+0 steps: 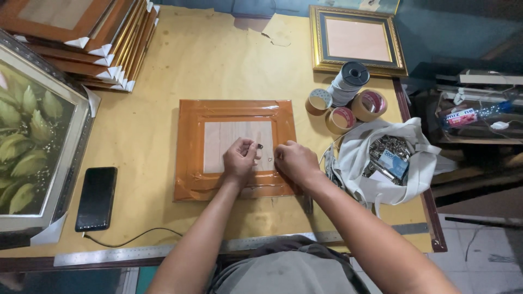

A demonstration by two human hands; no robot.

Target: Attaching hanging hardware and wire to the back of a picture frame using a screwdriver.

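Observation:
A wooden picture frame (196,130) lies face down on the table, its edges sealed with brown tape around a pale backing board (223,136). My left hand (238,158) rests on the board's lower right corner, fingers pinched on a small dark object (259,146), perhaps a screw. My right hand (294,160) presses on the frame's right rail beside a small metal hanger (271,159); whether it holds anything is hidden.
A black phone (96,198) with a cable lies at the left. A stack of frames (92,43) and a leaf painting (32,136) stand left. Tape rolls (348,103), a gold frame (357,41), a white bag (381,163) of metal parts and a steel ruler (125,253) surround the frame.

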